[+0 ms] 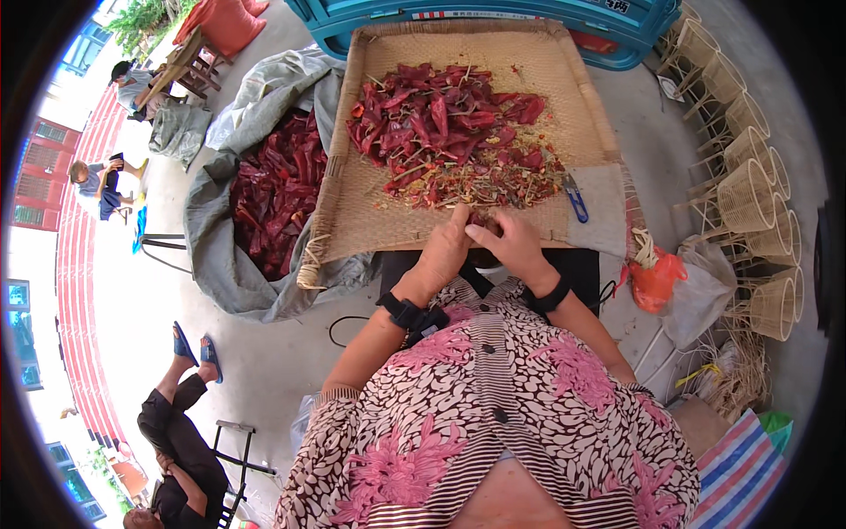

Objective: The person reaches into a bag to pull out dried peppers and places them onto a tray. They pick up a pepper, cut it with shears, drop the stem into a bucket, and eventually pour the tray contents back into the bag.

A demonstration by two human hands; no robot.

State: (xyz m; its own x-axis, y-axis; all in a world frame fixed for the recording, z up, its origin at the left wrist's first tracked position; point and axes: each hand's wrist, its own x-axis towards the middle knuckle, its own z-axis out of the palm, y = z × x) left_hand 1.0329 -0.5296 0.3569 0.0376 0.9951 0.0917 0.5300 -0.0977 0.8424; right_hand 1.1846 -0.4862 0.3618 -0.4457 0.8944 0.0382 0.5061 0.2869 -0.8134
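My left hand [442,254] and my right hand [515,247] meet at the near edge of a woven tray [370,231]. Both are closed, fingertips together around a dark red piece that looks like a dried chili [481,220], largely covered by the fingers. Beyond them, a heap of dried red chilies [423,115] lies on the tray. Closer in are loose stems, seeds and torn bits [493,181]. Blue-handled snips [576,198] rest to the right of my right hand, beside a grey cloth patch [597,207].
Left of the tray stands a big grey sack [210,229] filled with dried chilies [278,189]. A blue vehicle body [493,26] borders the far side. Woven basket frames [749,194] line the right, near an orange plastic bag [659,280]. A seated person [189,441] is at lower left.
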